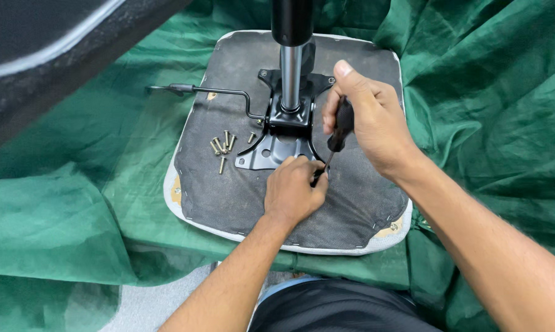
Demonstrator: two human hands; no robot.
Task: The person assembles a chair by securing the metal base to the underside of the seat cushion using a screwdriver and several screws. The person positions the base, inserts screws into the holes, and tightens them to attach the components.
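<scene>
An upturned chair seat point(228, 190) with dark fabric underside lies on a green cloth point(74, 203). A black metal mounting plate point(277, 144) with a gas cylinder point(291, 55) rising from it sits on the seat. My right hand point(366, 117) is shut on a black-handled screwdriver point(340, 126), its tip angled down at the plate's near right corner. My left hand point(293, 190) pinches at that same corner, touching the screwdriver tip; what is under the fingers is hidden.
Several loose brass-coloured screws point(223, 146) lie on the seat left of the plate. A black lever rod point(210, 92) sticks out left from the mechanism. A dark padded part point(43, 55) fills the upper left. Grey floor point(148, 301) shows at the bottom.
</scene>
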